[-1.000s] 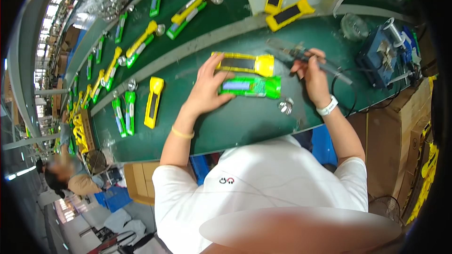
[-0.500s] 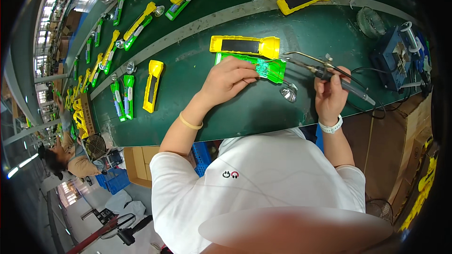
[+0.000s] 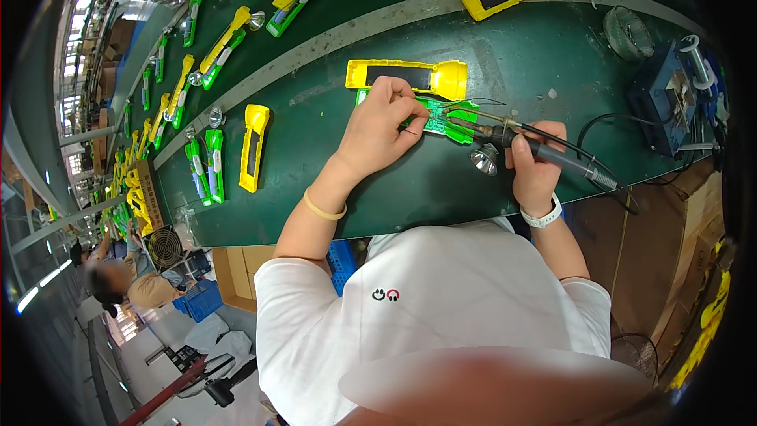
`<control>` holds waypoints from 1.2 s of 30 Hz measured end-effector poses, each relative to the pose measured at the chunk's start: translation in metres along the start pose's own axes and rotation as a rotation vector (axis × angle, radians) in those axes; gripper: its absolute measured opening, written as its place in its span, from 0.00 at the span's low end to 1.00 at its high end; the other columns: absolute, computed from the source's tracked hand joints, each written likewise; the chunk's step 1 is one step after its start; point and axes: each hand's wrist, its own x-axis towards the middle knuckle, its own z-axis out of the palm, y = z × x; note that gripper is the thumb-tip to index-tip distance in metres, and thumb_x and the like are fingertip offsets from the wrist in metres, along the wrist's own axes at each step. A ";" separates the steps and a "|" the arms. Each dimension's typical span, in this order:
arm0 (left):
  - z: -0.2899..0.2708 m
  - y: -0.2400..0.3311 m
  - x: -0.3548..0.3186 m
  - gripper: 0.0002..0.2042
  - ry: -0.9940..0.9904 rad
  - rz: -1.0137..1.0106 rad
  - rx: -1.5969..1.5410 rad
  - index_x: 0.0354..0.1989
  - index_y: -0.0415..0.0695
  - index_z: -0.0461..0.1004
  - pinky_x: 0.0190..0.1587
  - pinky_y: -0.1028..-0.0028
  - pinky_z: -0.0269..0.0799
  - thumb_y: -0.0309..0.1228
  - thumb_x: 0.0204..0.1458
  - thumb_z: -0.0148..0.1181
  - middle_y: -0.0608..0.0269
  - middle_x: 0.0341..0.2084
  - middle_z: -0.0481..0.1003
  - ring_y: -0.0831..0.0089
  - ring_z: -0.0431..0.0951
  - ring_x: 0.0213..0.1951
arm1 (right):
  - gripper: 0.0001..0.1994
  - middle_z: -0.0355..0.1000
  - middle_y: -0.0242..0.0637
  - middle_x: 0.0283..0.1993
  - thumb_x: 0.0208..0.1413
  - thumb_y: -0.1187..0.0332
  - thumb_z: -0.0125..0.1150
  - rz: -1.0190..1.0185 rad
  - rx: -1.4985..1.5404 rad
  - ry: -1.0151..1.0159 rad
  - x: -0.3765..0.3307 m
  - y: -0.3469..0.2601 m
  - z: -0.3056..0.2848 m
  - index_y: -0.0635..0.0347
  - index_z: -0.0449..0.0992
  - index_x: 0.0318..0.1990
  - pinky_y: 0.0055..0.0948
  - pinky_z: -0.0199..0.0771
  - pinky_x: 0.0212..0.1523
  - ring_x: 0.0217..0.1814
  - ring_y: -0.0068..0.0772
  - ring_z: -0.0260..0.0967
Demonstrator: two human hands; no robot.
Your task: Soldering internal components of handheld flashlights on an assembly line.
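My right hand (image 3: 538,166) grips a soldering iron (image 3: 544,151) with a thin metal feed tube alongside it. Its tip reaches the green circuit board (image 3: 436,117) inside a green flashlight housing (image 3: 461,131). At the board's left side, my left hand (image 3: 380,128) is closed in a pinch on a thin wire (image 3: 465,99); the fingers hide part of the wire and the housing. Just behind lies a yellow flashlight shell (image 3: 451,79) with a dark strip. A shiny reflector (image 3: 482,159) rests on the table beneath the iron.
Another yellow shell (image 3: 253,150) and two green housings (image 3: 214,164) lie to the left. A blue soldering station (image 3: 656,102) with a solder spool (image 3: 694,59) stands right, near a wire-mesh cup (image 3: 627,33). More flashlight parts line the far strip. A person (image 3: 150,288) is at far left.
My right hand has moved left and slightly down, bringing the iron's tip from above the housing onto the board. My left hand has shifted slightly, its fingers more curled over the board.
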 end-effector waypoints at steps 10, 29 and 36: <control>-0.003 0.008 0.005 0.06 -0.064 0.003 0.067 0.25 0.41 0.71 0.32 0.72 0.70 0.21 0.37 0.60 0.59 0.32 0.66 0.65 0.71 0.30 | 0.12 0.62 0.29 0.29 0.51 0.77 0.58 0.031 -0.107 -0.079 0.000 0.004 -0.002 0.61 0.59 0.38 0.14 0.58 0.25 0.26 0.12 0.56; 0.003 0.014 0.006 0.05 -0.029 0.024 0.102 0.24 0.40 0.70 0.32 0.70 0.70 0.21 0.37 0.58 0.59 0.31 0.67 0.63 0.71 0.31 | 0.13 0.63 0.31 0.30 0.51 0.76 0.57 0.003 -0.146 -0.053 0.000 0.008 -0.009 0.62 0.59 0.40 0.13 0.60 0.24 0.25 0.13 0.58; 0.005 0.015 0.009 0.05 -0.039 0.007 0.103 0.24 0.40 0.69 0.33 0.70 0.71 0.21 0.37 0.58 0.58 0.31 0.67 0.63 0.72 0.32 | 0.10 0.60 0.32 0.29 0.54 0.72 0.55 -0.027 -0.066 -0.039 0.003 0.001 -0.008 0.58 0.58 0.38 0.18 0.59 0.19 0.20 0.18 0.57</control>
